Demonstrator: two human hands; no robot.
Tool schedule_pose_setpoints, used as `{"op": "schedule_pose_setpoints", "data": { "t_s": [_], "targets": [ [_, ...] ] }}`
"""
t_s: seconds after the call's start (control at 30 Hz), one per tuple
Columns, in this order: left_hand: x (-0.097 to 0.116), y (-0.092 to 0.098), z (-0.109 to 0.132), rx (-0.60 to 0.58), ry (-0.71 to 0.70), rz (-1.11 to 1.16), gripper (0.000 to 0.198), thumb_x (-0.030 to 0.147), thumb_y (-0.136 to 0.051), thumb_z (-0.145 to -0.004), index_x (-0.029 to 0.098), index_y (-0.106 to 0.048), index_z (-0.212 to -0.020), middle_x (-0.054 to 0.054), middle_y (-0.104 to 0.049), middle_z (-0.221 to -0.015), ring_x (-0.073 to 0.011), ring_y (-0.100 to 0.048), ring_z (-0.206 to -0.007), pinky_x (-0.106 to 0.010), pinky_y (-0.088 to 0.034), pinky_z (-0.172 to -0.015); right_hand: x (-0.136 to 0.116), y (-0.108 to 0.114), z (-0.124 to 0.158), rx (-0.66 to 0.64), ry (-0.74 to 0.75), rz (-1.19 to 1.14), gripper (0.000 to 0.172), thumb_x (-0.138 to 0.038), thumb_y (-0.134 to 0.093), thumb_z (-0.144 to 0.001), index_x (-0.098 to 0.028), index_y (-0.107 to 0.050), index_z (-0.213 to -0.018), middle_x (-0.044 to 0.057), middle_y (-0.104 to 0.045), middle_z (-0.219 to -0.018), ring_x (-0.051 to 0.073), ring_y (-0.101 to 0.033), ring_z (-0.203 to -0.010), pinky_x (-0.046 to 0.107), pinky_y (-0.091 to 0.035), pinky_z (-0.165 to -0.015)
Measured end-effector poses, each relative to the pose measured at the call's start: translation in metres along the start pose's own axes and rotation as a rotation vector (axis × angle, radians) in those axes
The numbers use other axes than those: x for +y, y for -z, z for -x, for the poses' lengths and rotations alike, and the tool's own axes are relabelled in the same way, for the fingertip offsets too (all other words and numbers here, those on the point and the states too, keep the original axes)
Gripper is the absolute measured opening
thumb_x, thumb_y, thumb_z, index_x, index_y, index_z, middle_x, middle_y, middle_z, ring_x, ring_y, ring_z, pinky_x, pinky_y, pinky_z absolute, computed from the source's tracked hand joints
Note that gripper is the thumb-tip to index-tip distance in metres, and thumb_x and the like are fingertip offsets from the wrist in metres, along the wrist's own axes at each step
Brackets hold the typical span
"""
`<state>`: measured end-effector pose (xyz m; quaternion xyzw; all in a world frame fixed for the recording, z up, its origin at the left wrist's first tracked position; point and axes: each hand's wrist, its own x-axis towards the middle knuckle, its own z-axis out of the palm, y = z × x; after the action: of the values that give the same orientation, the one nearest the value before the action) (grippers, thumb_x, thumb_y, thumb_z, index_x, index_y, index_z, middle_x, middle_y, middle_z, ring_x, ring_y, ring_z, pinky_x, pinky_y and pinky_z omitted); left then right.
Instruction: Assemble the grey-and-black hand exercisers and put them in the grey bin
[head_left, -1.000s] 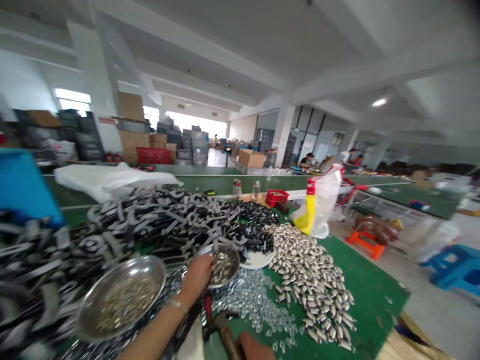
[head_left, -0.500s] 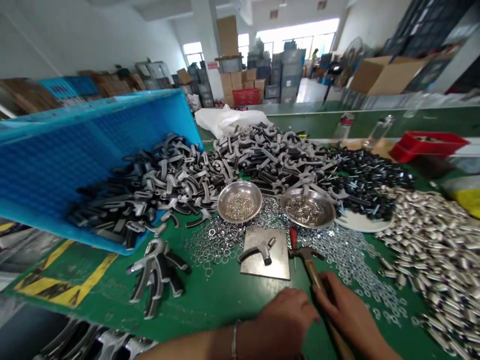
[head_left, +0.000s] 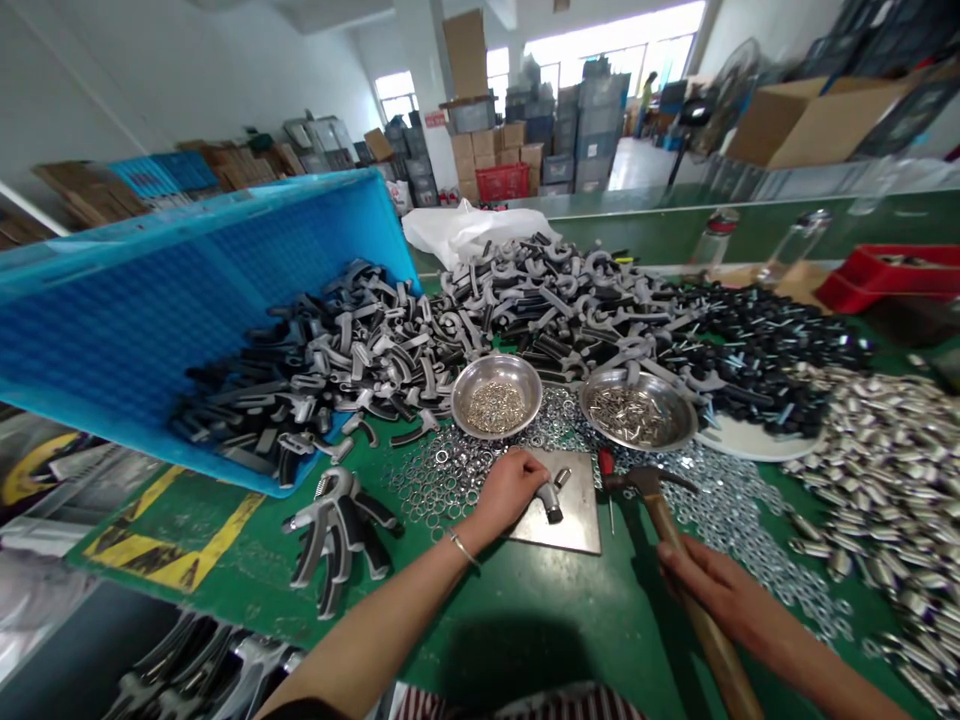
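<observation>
My left hand [head_left: 514, 490] lies over one handle piece [head_left: 551, 500] on the metal plate [head_left: 579, 528], its fingers bent and closed on it. The longer part of this piece is hidden under my hand; only the grey head and its black tip come out at the right side. My right hand [head_left: 705, 590] is closed around the wooden shaft of the hammer [head_left: 664, 520]. The lower end of the shaft is cut off by the bottom edge, and I cannot tell whether the hammer head touches the surface [head_left: 465, 620]. The hammer head partly covers a thin tool with a red handle [head_left: 606, 462], so its middle is not seen.

The blue crate [head_left: 225, 230] is cut off at the left, and the red box [head_left: 885, 280] at the right. What is inside the red box is hard to make out.

I count one hammer, one plate, and one small metal cylinder [head_left: 562, 478] beside the handle piece. There are two metal bowls [head_left: 459, 405] with small parts in them, and two bottles [head_left: 716, 240] farther back. The pieces in the big heap [head_left: 555, 300] overlap too much, so I cannot count them.
</observation>
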<state>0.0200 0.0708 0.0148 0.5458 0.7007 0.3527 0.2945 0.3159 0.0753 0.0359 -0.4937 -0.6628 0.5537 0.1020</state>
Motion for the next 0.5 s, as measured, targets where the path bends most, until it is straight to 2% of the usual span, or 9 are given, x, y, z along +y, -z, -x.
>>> {"op": "schedule_pose_setpoints", "data": {
  "t_s": [0.1,0.2,0.3,0.37,0.43,0.5],
  "targets": [
    [0.003,0.005,0.0,0.001,-0.101,-0.091,0.009,0.019,-0.067,-0.082,0.016,-0.069,-0.073,-0.004,-0.067,-0.08,-0.018,-0.061,-0.079,-0.029,-0.043,-0.075,-0.009,0.004,0.002,0.037,0.071,0.12,0.044,-0.064,-0.045,-0.092,-0.023,-0.057,-0.082,0.001,-0.059,-0.071,0.02,-0.057,-0.069,0.03,-0.047,-0.063],
    [0.0,0.009,-0.005,-0.023,-0.13,-0.089,0.01,0.02,-0.066,-0.083,0.016,-0.069,-0.073,-0.004,-0.067,-0.08,-0.0178,-0.061,-0.079,-0.028,-0.043,-0.075,-0.019,0.006,0.002,-0.036,0.084,0.119,0.041,-0.061,-0.04,-0.096,-0.024,-0.053,-0.083,0.0,-0.06,-0.068,0.019,-0.06,-0.066,0.031,-0.05,-0.066],
    [-0.009,0.008,-0.009,-0.064,-0.042,-0.006,0.011,0.022,-0.066,-0.084,0.015,-0.069,-0.076,-0.003,-0.069,-0.079,-0.0173,-0.062,-0.075,-0.027,-0.044,-0.07,-0.023,0.007,-0.001,-0.132,0.018,0.088,0.04,-0.06,-0.037,-0.097,-0.024,-0.05,-0.084,-0.001,-0.059,-0.065,0.017,-0.06,-0.056,0.029,-0.05,-0.054],
    [-0.013,0.007,-0.01,-0.073,-0.023,0.008,0.011,0.023,-0.066,-0.084,0.015,-0.069,-0.078,-0.003,-0.069,-0.079,-0.0176,-0.063,-0.075,-0.027,-0.045,-0.07,-0.023,0.007,-0.004,-0.145,-0.023,0.104,0.041,-0.062,-0.039,-0.095,-0.024,-0.049,-0.084,-0.002,-0.058,-0.067,0.014,-0.056,-0.047,0.026,-0.045,-0.042],
    [-0.011,0.008,-0.009,-0.064,-0.049,-0.04,0.011,0.022,-0.065,-0.086,0.014,-0.068,-0.079,-0.004,-0.069,-0.081,-0.0181,-0.063,-0.078,-0.027,-0.045,-0.072,-0.022,0.005,-0.009,-0.141,-0.039,0.125,0.041,-0.062,-0.04,-0.095,-0.024,-0.05,-0.083,-0.002,-0.058,-0.068,0.012,-0.052,-0.041,0.024,-0.04,-0.036],
    [-0.006,0.011,-0.008,-0.079,-0.166,-0.175,0.012,0.022,-0.061,-0.089,0.014,-0.067,-0.082,-0.006,-0.067,-0.087,-0.019,-0.062,-0.084,-0.029,-0.046,-0.077,-0.021,0.002,-0.014,-0.137,-0.042,0.129,0.042,-0.062,-0.038,-0.095,-0.024,-0.05,-0.082,-0.002,-0.058,-0.068,0.01,-0.05,-0.039,0.023,-0.037,-0.035]
  ]
}}
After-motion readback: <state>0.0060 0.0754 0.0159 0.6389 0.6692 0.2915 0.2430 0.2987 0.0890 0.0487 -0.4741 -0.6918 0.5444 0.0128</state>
